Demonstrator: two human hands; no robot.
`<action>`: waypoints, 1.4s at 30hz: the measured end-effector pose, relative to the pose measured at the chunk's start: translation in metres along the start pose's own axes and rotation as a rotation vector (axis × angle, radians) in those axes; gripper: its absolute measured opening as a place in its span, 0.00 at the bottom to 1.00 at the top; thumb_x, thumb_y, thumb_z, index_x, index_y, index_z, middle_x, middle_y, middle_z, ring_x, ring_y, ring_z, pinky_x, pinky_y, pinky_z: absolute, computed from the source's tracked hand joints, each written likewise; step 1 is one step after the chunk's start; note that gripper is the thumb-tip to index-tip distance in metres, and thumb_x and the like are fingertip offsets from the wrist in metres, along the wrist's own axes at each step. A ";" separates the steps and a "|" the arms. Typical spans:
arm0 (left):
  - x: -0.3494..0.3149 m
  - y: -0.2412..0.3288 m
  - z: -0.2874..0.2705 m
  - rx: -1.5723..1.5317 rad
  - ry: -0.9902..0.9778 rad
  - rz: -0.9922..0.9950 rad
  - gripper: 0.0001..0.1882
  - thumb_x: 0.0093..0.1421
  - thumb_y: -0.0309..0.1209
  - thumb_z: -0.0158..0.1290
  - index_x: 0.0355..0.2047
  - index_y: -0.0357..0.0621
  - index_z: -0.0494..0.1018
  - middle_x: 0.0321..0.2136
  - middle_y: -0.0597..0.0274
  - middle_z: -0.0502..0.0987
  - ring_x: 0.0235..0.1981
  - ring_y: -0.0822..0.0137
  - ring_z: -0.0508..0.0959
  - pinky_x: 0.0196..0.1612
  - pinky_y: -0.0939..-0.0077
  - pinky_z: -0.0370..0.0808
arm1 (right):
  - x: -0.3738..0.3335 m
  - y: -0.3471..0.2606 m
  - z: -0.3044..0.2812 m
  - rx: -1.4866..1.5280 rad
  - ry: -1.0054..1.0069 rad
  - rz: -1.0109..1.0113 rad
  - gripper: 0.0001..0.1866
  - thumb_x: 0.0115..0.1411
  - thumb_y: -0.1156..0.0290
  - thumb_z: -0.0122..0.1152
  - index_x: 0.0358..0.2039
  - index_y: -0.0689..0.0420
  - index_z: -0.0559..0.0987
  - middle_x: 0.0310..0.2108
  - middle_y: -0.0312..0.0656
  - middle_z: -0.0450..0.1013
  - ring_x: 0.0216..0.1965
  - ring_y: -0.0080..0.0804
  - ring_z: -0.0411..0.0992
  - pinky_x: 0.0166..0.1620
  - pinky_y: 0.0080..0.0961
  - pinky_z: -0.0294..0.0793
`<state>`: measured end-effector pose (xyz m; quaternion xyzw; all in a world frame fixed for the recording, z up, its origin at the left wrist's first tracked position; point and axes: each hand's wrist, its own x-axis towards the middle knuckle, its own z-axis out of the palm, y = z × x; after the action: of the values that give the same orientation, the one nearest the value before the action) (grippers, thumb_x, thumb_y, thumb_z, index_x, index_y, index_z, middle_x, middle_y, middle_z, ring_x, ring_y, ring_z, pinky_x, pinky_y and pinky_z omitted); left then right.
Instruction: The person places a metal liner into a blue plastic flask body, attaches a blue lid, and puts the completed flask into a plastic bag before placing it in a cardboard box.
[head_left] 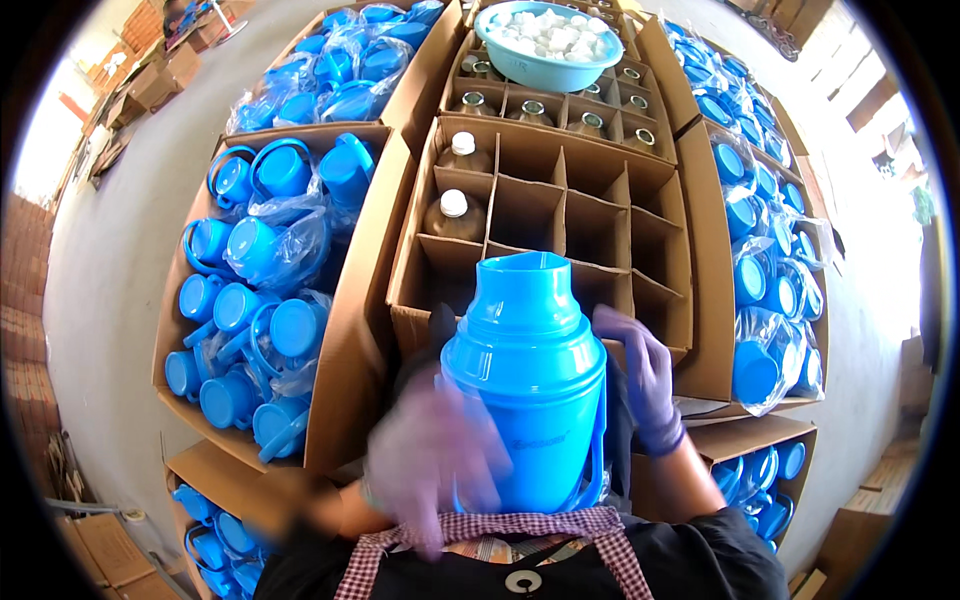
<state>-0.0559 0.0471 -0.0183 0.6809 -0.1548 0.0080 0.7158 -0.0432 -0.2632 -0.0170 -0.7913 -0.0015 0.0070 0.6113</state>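
Both hands, in thin purple gloves, close on a tall blue plastic flask shell (527,390) held upright just in front of the person's chest. The left hand (435,455) is blurred with motion, its grip spread over the lower left side of the shell, though how tightly it closes I cannot tell. The right hand (643,375) presses its open fingers against the upper right side, near the shoulder of the shell, with the carrying handle running down beneath it. The shell's open spouted top points toward a cardboard box with dividers (560,215) just beyond it; most of its cells show bare, while two glass liners with white caps (455,205) stand in the left column. Behind that box sits another holding open-mouthed glass liners (530,108), and on it rests a light blue basin of white caps (548,42). To the left, a carton of blue lids and handles (262,300) lies partly wrapped in clear plastic bags; a similar carton (765,250) stands to the right.
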 end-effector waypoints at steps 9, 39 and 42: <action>-0.002 0.008 -0.001 0.117 0.088 -0.011 0.32 0.77 0.47 0.33 0.64 0.31 0.67 0.67 0.44 0.66 0.69 0.54 0.66 0.74 0.55 0.56 | 0.001 -0.021 0.008 0.078 -0.002 -0.308 0.37 0.68 0.44 0.53 0.62 0.65 0.73 0.61 0.59 0.71 0.60 0.51 0.74 0.63 0.42 0.70; 0.034 0.021 0.000 0.274 -0.018 0.517 0.33 0.75 0.54 0.37 0.54 0.36 0.78 0.53 0.45 0.80 0.59 0.49 0.78 0.68 0.50 0.65 | 0.015 0.028 -0.007 0.147 -0.096 -0.014 0.31 0.75 0.50 0.42 0.57 0.66 0.78 0.53 0.53 0.78 0.54 0.41 0.78 0.62 0.37 0.73; 0.056 -0.007 -0.004 0.094 0.123 0.140 0.32 0.72 0.51 0.47 0.64 0.36 0.67 0.58 0.49 0.73 0.60 0.57 0.73 0.65 0.60 0.67 | 0.010 -0.011 0.016 0.256 -0.075 -0.308 0.43 0.71 0.38 0.42 0.69 0.65 0.65 0.68 0.55 0.64 0.67 0.46 0.65 0.70 0.41 0.61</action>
<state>0.0000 0.0390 -0.0122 0.6993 -0.1573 0.1071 0.6890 -0.0333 -0.2447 -0.0110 -0.6969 -0.1446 -0.0570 0.7002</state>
